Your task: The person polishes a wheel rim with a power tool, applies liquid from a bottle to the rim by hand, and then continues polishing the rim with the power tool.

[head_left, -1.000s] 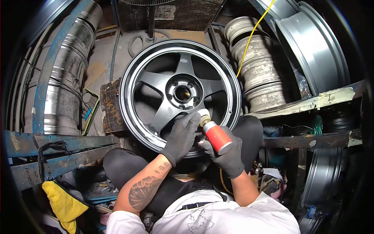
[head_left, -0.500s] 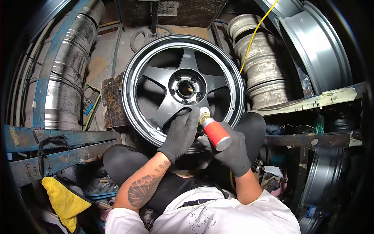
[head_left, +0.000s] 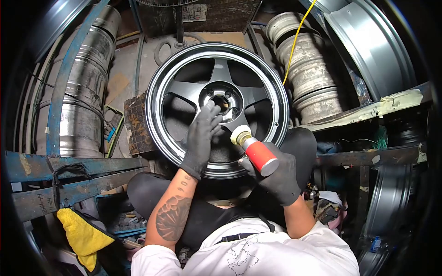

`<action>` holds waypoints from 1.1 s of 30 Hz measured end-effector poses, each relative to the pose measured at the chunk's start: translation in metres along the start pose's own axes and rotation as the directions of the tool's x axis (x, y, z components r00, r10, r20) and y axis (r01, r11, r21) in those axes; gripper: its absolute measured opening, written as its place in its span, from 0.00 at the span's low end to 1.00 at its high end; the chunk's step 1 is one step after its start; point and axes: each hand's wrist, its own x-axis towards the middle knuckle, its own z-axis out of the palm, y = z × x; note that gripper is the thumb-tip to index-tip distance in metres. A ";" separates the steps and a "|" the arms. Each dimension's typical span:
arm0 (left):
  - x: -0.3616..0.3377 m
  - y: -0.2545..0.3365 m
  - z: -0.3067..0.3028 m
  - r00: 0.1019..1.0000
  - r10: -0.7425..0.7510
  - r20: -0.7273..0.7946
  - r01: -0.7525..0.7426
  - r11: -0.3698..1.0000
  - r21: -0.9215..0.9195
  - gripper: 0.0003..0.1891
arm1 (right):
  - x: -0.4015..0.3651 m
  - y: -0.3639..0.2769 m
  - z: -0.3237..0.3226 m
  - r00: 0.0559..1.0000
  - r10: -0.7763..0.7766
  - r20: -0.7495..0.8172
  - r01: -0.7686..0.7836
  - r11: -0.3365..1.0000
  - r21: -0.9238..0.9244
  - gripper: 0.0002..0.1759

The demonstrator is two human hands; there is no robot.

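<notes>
A dark grey five-spoke car wheel (head_left: 189, 89) with a polished lip leans in front of my knees. My right hand (head_left: 280, 179), in a black glove, is wrapped around a small red hand polisher (head_left: 260, 156). Its pale yellow foam pad (head_left: 239, 134) sits at the lower right spoke, overlapping it in this view. My gloved left hand (head_left: 199, 140) reaches over the lower left spoke with fingers stretched out and slightly blurred. Those fingertips are near the hub (head_left: 223, 102) and hold nothing.
Worn metal rims are stacked on the left (head_left: 83, 106) and on the right (head_left: 306, 64). A yellow cable (head_left: 294, 43) hangs at the right. A wooden block (head_left: 140, 124) stands beside the wheel, and a yellow cloth (head_left: 83, 237) drapes at the lower left.
My left hand has moved up and left across the wheel toward the hub, fingers stretching out. The polisher has shifted slightly, and more of its pad shows. The view has shifted a little.
</notes>
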 end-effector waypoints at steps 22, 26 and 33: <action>-0.064 -0.035 0.042 0.821 0.297 0.488 -0.569 0.502 0.651 0.15 | 0.020 0.029 0.008 0.755 0.629 0.188 -0.288 0.059 0.956 0.28; -0.063 -0.038 0.042 0.752 0.366 0.548 -0.651 0.279 0.706 0.18 | 0.014 0.033 0.015 0.768 0.628 0.127 -0.280 0.150 0.948 0.28; -0.071 -0.046 0.041 0.762 0.375 0.528 -0.642 0.329 0.692 0.21 | 0.014 0.034 0.022 0.762 0.640 0.099 -0.237 0.134 0.962 0.30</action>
